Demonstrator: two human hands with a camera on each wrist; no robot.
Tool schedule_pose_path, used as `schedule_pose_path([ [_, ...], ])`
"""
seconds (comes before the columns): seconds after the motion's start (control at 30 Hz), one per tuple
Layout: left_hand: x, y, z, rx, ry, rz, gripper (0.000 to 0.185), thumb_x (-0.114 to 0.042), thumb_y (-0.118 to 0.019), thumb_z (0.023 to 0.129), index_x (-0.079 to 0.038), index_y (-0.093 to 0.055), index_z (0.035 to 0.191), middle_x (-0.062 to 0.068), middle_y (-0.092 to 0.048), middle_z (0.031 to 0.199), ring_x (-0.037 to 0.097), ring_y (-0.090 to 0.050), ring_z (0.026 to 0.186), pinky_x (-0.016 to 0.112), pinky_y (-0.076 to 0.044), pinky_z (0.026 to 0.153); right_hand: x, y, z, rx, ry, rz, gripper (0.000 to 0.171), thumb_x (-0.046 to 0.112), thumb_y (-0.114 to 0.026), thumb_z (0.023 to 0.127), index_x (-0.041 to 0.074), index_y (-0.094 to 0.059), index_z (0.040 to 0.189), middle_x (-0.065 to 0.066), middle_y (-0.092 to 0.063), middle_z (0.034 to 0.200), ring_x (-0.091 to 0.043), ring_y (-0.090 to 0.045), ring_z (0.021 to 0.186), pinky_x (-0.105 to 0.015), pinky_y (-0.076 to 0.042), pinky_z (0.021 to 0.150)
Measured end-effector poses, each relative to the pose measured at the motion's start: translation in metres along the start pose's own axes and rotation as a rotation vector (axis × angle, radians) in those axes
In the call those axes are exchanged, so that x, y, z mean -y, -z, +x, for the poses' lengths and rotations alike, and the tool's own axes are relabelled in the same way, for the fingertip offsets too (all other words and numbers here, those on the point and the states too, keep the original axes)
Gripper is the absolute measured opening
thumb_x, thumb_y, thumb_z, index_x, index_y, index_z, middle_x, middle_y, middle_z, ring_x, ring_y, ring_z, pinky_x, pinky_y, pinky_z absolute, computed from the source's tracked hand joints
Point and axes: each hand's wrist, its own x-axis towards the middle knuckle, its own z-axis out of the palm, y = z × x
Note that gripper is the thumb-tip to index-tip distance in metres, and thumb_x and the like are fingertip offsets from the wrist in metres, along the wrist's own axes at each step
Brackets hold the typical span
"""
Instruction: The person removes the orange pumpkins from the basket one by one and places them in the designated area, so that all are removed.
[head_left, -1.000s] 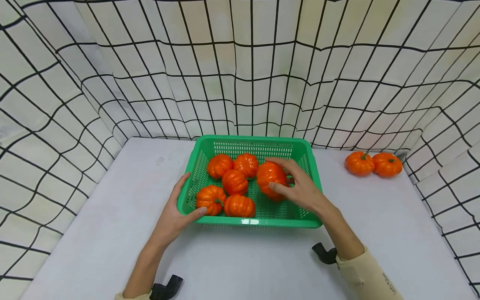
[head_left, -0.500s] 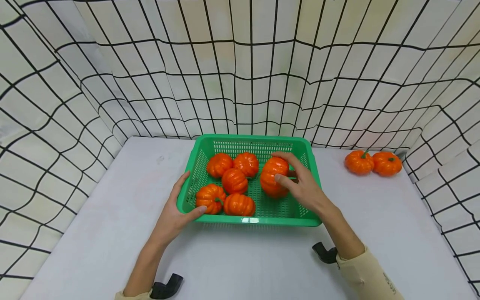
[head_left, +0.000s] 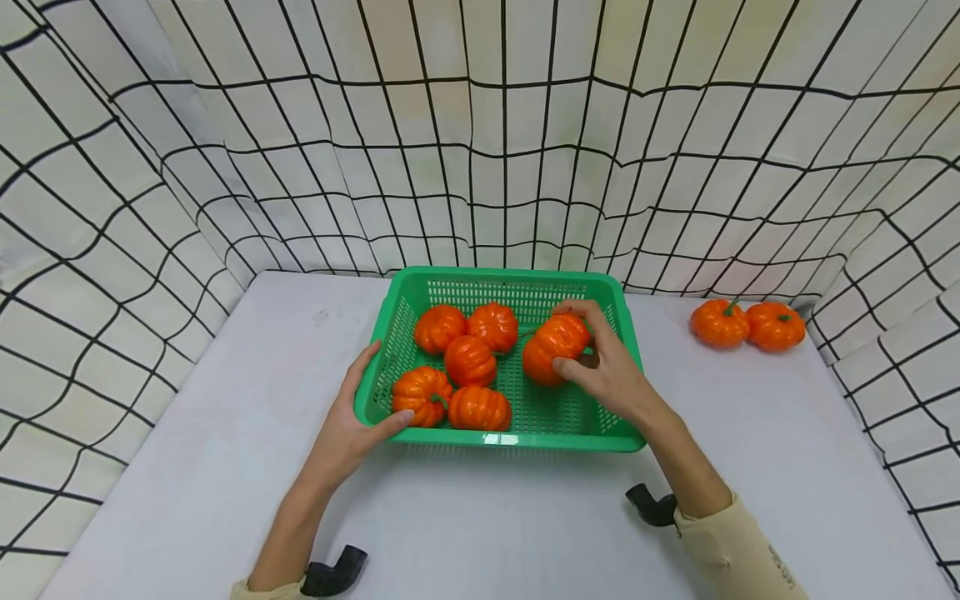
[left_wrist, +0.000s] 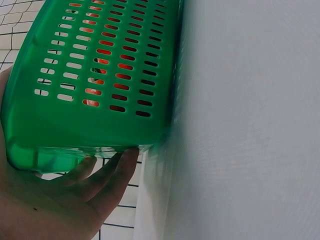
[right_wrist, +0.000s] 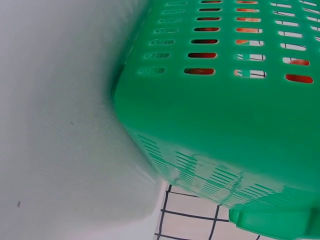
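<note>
Fingers of the right hand (head_left: 611, 379) curl round a pumpkin (head_left: 553, 348) at centre frame in the head view, inside the green basket (head_left: 626, 437); the left hand (head_left: 347, 433) clasps the basket's lower-left corner. Five pumpkins (head_left: 468, 361) lie inside; two pumpkins (head_left: 746, 327) wait at the right, so the loading looks mostly done.

Left wrist view: fingers (left_wrist: 107, 172) wrap the basket's rim (left_wrist: 75, 150).

Right wrist view: only the basket wall (right_wrist: 225, 115).

Head overlooks; wrists close — sharing (sidelong) basket (head_left: 517, 437).
</note>
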Motion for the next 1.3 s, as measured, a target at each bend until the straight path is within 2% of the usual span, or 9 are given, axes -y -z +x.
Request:
schedule_pose_path([
  [0.13,0.001,0.0,0.0,-0.002,-0.005,0.0,0.097,-0.026,-0.078,0.091,-0.044,-0.018,0.164,0.005,-0.02,0.174,0.036,-0.032,0.154,0.065,-0.031,0.121,0.001,0.0,0.0,-0.048,-0.03,0.054,0.06,0.019,-0.069,0.094,0.015,-0.038,0.145,-0.011,-0.046,0.143,-0.031,-0.055,0.122,-0.05,-0.056,0.098],
  [0.23,0.001,0.0,0.0,-0.003,-0.005,-0.001,0.096,-0.026,-0.078,0.091,-0.043,-0.018,0.164,0.005,-0.019,0.174,0.036,-0.032,0.154,0.065,-0.031,0.121,0.001,0.001,-0.001,-0.082,-0.05,0.048,0.061,0.024,-0.071,0.095,0.017,-0.036,0.144,-0.011,-0.047,0.139,-0.03,-0.056,0.121,-0.05,-0.055,0.098],
  [0.5,0.0,0.0,-0.001,-0.006,-0.002,-0.011,0.096,-0.025,-0.078,0.091,-0.042,-0.018,0.165,0.005,-0.019,0.174,0.036,-0.031,0.155,0.063,-0.032,0.121,-0.001,0.002,0.001,-0.121,-0.06,0.1,0.063,0.027,-0.067,0.1,0.014,-0.027,0.147,-0.011,-0.044,0.142,-0.03,-0.056,0.123,-0.051,-0.054,0.101],
  [0.8,0.0,-0.001,0.0,-0.005,-0.003,-0.014,0.096,-0.025,-0.078,0.09,-0.042,-0.019,0.164,0.005,-0.018,0.175,0.036,-0.029,0.156,0.065,-0.029,0.122,-0.001,0.006,-0.002,-0.125,-0.063,0.02,0.063,0.029,-0.069,0.1,0.025,-0.037,0.154,-0.007,-0.05,0.148,-0.03,-0.057,0.125,-0.05,-0.054,0.1],
  [1.03,-0.001,-0.002,0.001,-0.001,-0.002,-0.026,0.095,-0.025,-0.078,0.091,-0.044,-0.02,0.164,0.005,-0.019,0.174,0.035,-0.03,0.155,0.065,-0.029,0.122,0.001,0.012,-0.002,-0.102,-0.083,0.054,0.076,0.019,-0.075,0.094,0.012,-0.036,0.158,-0.007,-0.046,0.155,-0.028,-0.051,0.136,-0.042,-0.052,0.109],
  [1.13,-0.001,-0.002,0.002,0.001,-0.001,-0.032,0.095,-0.025,-0.078,0.091,-0.044,-0.02,0.164,0.005,-0.02,0.174,0.035,-0.031,0.154,0.064,-0.03,0.122,0.001,0.013,-0.001,-0.091,-0.087,0.045,0.08,0.015,-0.079,0.09,0.01,-0.037,0.158,-0.008,-0.044,0.155,-0.027,-0.048,0.14,-0.045,-0.048,0.115],
  [1.3,-0.001,-0.001,0.0,0.001,-0.001,-0.033,0.096,-0.025,-0.079,0.09,-0.044,-0.02,0.164,0.005,-0.02,0.174,0.036,-0.03,0.154,0.065,-0.029,0.122,0.0,0.014,-0.002,-0.086,-0.09,0.044,0.079,0.011,-0.083,0.086,0.005,-0.043,0.153,-0.01,-0.044,0.151,-0.026,-0.048,0.139,-0.032,-0.047,0.115],
])
